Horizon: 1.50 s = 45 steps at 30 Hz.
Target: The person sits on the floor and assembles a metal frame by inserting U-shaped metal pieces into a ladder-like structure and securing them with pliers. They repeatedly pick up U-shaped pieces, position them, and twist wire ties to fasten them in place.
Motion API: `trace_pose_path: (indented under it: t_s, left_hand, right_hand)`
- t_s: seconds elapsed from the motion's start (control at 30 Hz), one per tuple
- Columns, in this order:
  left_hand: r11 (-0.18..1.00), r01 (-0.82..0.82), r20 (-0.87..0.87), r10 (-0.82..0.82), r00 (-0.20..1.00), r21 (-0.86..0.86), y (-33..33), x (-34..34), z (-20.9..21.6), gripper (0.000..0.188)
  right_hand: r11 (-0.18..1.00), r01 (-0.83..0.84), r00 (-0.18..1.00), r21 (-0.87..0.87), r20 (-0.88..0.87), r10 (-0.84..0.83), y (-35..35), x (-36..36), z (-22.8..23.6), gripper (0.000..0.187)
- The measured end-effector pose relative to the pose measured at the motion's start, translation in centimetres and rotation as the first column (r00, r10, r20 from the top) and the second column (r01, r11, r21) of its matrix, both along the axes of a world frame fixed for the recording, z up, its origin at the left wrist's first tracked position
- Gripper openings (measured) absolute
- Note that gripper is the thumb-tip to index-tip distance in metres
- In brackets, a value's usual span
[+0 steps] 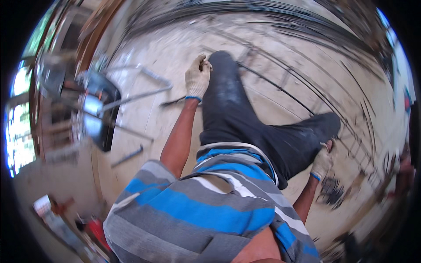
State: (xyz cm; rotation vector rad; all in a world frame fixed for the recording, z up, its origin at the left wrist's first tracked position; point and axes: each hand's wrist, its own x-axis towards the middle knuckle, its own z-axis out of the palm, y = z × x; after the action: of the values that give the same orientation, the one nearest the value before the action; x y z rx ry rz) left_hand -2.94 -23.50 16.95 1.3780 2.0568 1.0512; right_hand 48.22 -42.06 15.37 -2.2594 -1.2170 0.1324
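My left hand (198, 79), in a pale knit work glove with a blue cuff, is beside my left knee. Its fingers curl in toward the thumb, and whatever they may hold is too small to make out. Out by my right knee is my right hand (322, 163), gloved the same way. Blur and the angle hide most of its fingers. Beyond my legs, a long frame of thin metal bars with crosspieces (289, 70) lies on the floor. A dark tangle of wire (332, 193) lies close to the right hand.
Long dark rods (263, 8) lie bundled along the far side. At left stands a blurred dark object with metal legs (98, 111). A short bar-like tool (127, 157) lies on the pale floor (149, 127). A red item (97, 232) is at lower left.
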Motion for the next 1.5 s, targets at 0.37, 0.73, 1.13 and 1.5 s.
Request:
trace_pose_path:
  t_s: [0.37, 0.73, 1.13, 1.5]
  left_hand:
    - [0.694, -0.148, 0.047, 0.254, 0.966, -0.705, -14.8, -12.2, -18.9, 0.042]
    - [0.688, -0.312, 0.194, 0.553, 0.810, -0.655, -5.4, -6.1, -22.7, 0.058]
    - [0.703, -0.434, 0.726, 0.672, 0.148, -0.563, -6.2, -14.3, -32.2, 0.040]
    - [0.899, -0.436, 0.999, -0.039, 0.015, 0.042, -11.0, -10.5, -1.0, 0.026]
  right_hand:
    - [0.938, -0.272, 0.910, -0.217, 0.258, 0.324, 4.8, -3.2, 2.2, 0.028]
    - [0.931, -0.317, 0.890, -0.183, 0.281, 0.358, 4.6, -3.6, 2.2, 0.022]
    - [0.963, -0.258, 0.933, -0.075, 0.241, 0.269, 4.8, -3.7, 2.0, 0.020]
    - [0.723, -0.635, 0.719, 0.272, -0.135, 0.682, 8.1, -17.8, 7.4, 0.037]
